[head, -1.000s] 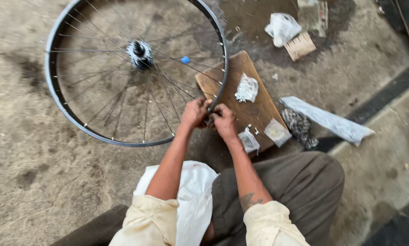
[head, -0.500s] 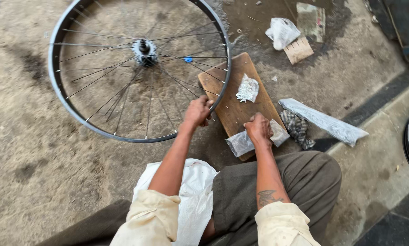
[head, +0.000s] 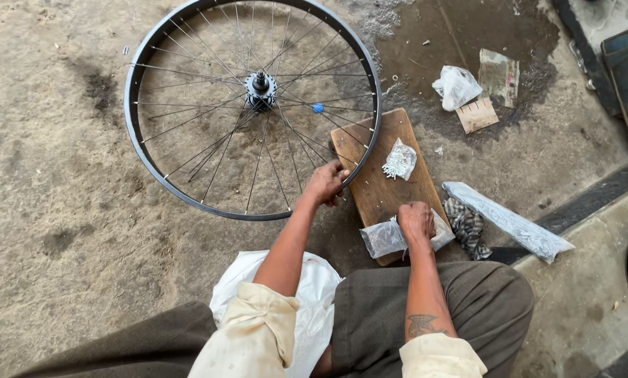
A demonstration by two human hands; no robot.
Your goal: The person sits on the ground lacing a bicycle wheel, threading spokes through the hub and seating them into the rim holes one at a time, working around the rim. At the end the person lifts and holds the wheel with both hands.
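- My left hand (head: 326, 184) grips the rim (head: 188, 199) at the wheel's five o'clock, fingers closed around it
- My right hand (head: 417, 222) is curled in the clear bag (head: 384, 238) on the board (head: 370, 189); what it pinches, I cannot tell
- Rim lies at ten o'clock from the bag, left hand nearer

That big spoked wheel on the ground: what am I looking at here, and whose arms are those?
The picture comes from a camera worn on a person's head, looking down, so the arms are the person's own. The bicycle wheel lies flat on sandy ground, its rim overlapping a wooden board. The left hand grips the rim. The right hand rests on a clear plastic bag at the board's near end. Another small packet of metal bits lies on the board, and a long wrapped bundle lies beside it.
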